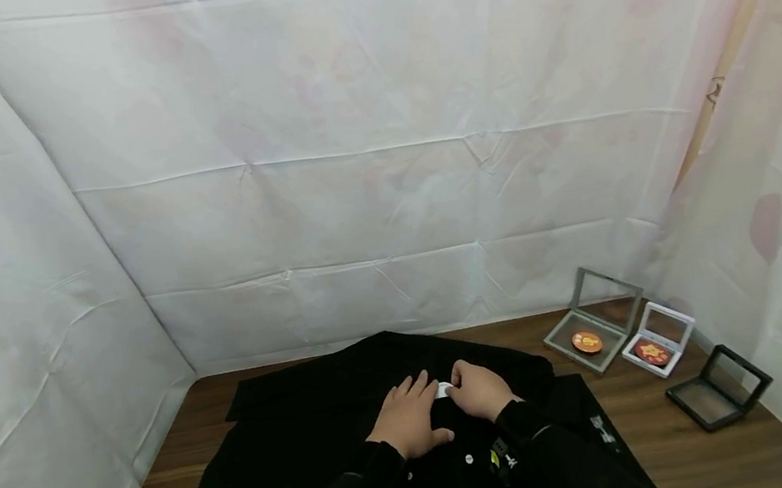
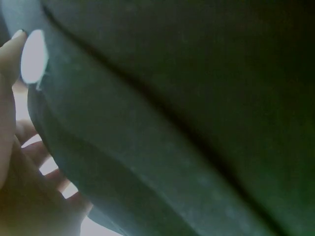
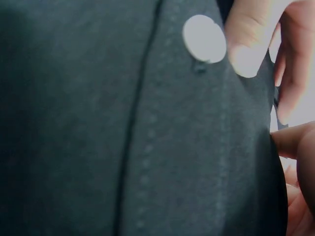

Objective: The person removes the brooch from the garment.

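A black garment (image 1: pixel 330 447) lies spread across the wooden table (image 1: pixel 695 451), covering most of its near and middle part; small white buttons show on it lower down in the head view. Both hands meet at the garment's upper middle. The left hand (image 1: pixel 409 418) rests on the cloth with fingers fairly straight and spread, fingertips pointing away from the person; whether the thumb pinches any cloth cannot be told from the head view. In the left wrist view the fingers (image 2: pixel 29 162) lie along a fold of the dark fabric, with a white button (image 2: pixel 33 56) just beside one fingertip. The right hand (image 1: pixel 479 389) is curled, knuckles up, its fingers closed on the garment's edge right at a small white item (image 1: pixel 444 389) between the two hands, which matches the button. The right wrist view shows the button (image 3: pixel 204 38) sitting on the fabric next to a stitched seam, a fingertip (image 3: pixel 246 46) touching its right side, other fingers wrapped around the cloth edge. To the right, well apart from the garment, stand three open display cases: a grey case (image 1: pixel 594 319) holding an orange disc, a white case (image 1: pixel 659 339) holding a red disc just beside it, and a black case (image 1: pixel 719 387) nearer the person. White wrinkled sheeting (image 1: pixel 377 153) encloses the table on three sides.
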`<state>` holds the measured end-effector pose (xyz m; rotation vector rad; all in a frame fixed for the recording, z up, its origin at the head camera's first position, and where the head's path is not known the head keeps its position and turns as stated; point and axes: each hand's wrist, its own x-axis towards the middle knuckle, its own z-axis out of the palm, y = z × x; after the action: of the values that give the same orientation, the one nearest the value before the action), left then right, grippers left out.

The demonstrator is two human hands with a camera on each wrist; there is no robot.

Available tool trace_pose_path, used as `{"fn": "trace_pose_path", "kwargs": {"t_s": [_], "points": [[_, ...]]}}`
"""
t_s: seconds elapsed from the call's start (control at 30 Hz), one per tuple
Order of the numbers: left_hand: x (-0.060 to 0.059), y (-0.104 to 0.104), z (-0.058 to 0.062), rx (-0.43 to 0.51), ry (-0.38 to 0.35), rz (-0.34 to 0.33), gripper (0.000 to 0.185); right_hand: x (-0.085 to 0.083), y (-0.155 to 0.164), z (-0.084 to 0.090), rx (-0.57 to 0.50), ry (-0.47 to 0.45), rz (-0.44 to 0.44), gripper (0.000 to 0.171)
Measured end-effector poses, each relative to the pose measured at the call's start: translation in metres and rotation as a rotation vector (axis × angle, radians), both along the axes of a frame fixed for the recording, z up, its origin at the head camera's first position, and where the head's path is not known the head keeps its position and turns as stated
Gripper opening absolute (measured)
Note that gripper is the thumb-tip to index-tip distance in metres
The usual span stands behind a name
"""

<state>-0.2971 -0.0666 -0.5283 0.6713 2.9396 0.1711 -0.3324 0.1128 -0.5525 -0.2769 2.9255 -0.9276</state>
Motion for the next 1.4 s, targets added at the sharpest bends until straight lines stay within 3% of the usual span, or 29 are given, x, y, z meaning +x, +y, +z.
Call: {"fn": "trace_pose_path", "kwargs": {"t_s": [0.27, 0.57, 0.87, 1.13, 1.4], "points": [[-0.004, -0.001, -0.003, 0.036, -0.047, 0.014, 0.086, 0.005, 0.001, 0.005, 0.049, 0.023, 0.027, 0.014], [-0.002, 0.000, -0.003, 0.050, -0.053, 0.016, 0.081, 0.006, 0.006, 0.001, 0.020, 0.030, 0.069, 0.005], [0.002, -0.001, -0.004, 0.073, -0.051, 0.024, 0.079, 0.018, 0.008, 0.009, 0.018, 0.015, 0.139, 0.022], [0.004, 0.002, -0.003, 0.083, -0.023, 0.030, 0.079, 0.034, 0.011, 0.017, 0.121, 0.109, 0.211, 0.034], [0.004, 0.000, -0.002, 0.115, -0.083, 0.053, 0.081, 0.048, 0.011, 0.021, 0.270, 0.196, 0.316, 0.033]]}}
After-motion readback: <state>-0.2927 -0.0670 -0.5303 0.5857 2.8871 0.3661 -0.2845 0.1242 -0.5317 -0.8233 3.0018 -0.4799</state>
